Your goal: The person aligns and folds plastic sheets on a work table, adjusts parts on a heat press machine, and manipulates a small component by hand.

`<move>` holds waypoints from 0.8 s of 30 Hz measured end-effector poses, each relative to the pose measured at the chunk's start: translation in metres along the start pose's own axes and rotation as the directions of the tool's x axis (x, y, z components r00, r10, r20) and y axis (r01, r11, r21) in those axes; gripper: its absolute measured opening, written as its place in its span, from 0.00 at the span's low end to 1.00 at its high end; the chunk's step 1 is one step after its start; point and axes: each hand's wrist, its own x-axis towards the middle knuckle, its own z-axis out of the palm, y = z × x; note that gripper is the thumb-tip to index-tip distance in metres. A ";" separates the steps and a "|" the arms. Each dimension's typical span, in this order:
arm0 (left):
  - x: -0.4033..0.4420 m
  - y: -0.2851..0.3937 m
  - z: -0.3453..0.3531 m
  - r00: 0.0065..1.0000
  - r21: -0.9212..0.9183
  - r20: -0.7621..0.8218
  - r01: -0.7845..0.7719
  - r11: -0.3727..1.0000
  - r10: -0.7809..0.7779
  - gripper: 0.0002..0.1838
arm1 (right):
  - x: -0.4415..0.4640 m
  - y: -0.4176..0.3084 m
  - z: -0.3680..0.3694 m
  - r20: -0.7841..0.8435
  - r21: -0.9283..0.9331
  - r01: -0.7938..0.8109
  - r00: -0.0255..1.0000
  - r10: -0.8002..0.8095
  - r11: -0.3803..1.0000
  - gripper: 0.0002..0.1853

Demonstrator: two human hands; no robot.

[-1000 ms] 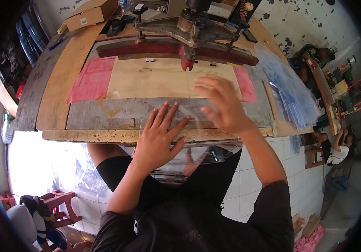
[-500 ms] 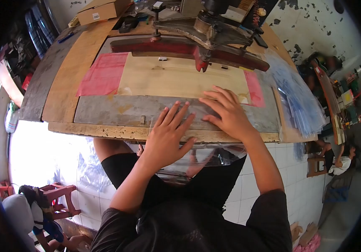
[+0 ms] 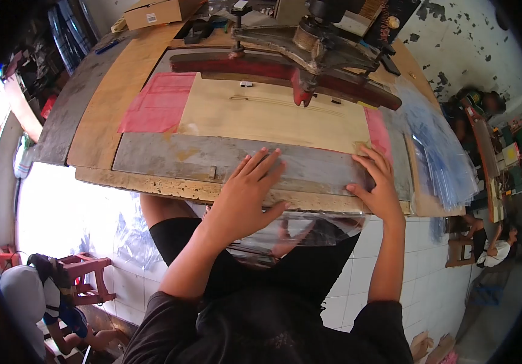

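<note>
My left hand [image 3: 247,193] lies flat on a clear plastic sheet [image 3: 321,227] at the table's front edge, fingers spread. To its right, my right hand [image 3: 380,189] rests with fingers stretched out near the sheet's right side. The sheet covers part of a grey plate [image 3: 158,153] and hangs over the wooden edge [image 3: 151,182] towards my lap. Beyond my fingertips lies a cream-coloured board [image 3: 273,112] with pink pieces [image 3: 154,103] at both ends. A press with a red bar [image 3: 261,70] stands over the board's far side.
Stacked clear plastic sheets [image 3: 440,151] lie at the table's right. A cardboard box [image 3: 151,15] and a blue pen [image 3: 107,47] sit at the back left. A person [image 3: 27,297] is at lower left beside a red stool [image 3: 91,279]; another person [image 3: 494,249] sits far right.
My right hand has slid right and slightly towards me along the sheet, away from my left hand. My left hand stays nearly in place. The whole view has shifted slightly.
</note>
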 end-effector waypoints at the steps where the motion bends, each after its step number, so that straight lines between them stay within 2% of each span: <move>1: 0.001 -0.001 -0.002 0.999 -0.085 0.014 0.037 0.996 -0.036 0.35 | -0.005 0.003 0.003 -0.047 0.015 -0.033 0.998 0.033 0.999 0.39; 2: 0.005 -0.003 -0.003 0.997 -0.169 0.027 0.072 0.983 -0.068 0.35 | -0.007 0.005 0.005 -0.095 0.029 -0.065 0.993 0.067 0.997 0.39; 3: 0.008 -0.004 -0.009 0.997 -0.161 0.027 0.074 0.984 -0.070 0.35 | -0.006 0.005 0.006 -0.098 0.035 -0.060 0.993 0.063 0.998 0.39; 5: 0.014 -0.005 -0.023 0.959 -0.372 0.159 0.280 0.885 -0.236 0.33 | -0.009 0.000 0.007 -0.178 0.098 -0.115 0.975 0.131 0.989 0.37; 6: 0.016 -0.011 -0.027 0.957 -0.363 0.164 0.284 0.888 -0.240 0.33 | -0.009 -0.001 0.008 -0.178 0.110 -0.115 0.975 0.134 0.987 0.37; 8: 0.021 -0.023 -0.035 0.961 -0.479 0.069 0.267 0.836 -0.267 0.31 | -0.006 0.001 0.007 -0.205 0.144 -0.068 0.974 0.097 0.987 0.34; 9: 0.020 -0.027 -0.034 0.961 -0.469 0.070 0.268 0.841 -0.268 0.31 | -0.005 0.001 0.006 -0.211 0.154 -0.065 0.973 0.097 0.986 0.34; 10: 0.017 -0.033 -0.028 0.970 -0.174 -0.113 0.192 0.966 -0.213 0.29 | -0.006 0.002 0.006 -0.200 0.175 -0.076 0.973 0.111 0.982 0.32; 11: 0.013 -0.038 -0.025 0.960 0.154 -0.263 0.140 0.978 -0.096 0.27 | -0.007 0.001 0.006 -0.190 0.198 -0.088 0.974 0.126 0.976 0.31; 16: 0.009 -0.038 -0.021 0.954 0.161 -0.281 0.153 0.975 -0.103 0.19 | -0.005 0.000 0.005 -0.200 0.205 -0.083 0.972 0.124 0.975 0.31; 18: 0.009 -0.039 -0.019 0.963 0.053 -0.224 0.166 0.985 -0.150 0.18 | -0.005 0.002 0.004 -0.193 0.205 -0.065 0.975 0.106 0.976 0.29; 20: 0.009 -0.041 -0.019 0.966 0.035 -0.221 0.148 0.988 -0.137 0.19 | -0.004 0.002 0.004 -0.191 0.216 -0.065 0.976 0.107 0.974 0.29; 22: 0.011 -0.041 -0.021 0.966 -0.059 -0.227 0.118 0.991 -0.128 0.20 | -0.006 0.003 0.003 -0.187 0.224 -0.072 0.976 0.115 0.972 0.28; 24: 0.007 -0.043 -0.024 0.972 -0.135 -0.184 0.120 0.984 -0.143 0.21 | -0.008 0.007 0.005 -0.212 0.326 -0.036 0.971 0.111 0.945 0.29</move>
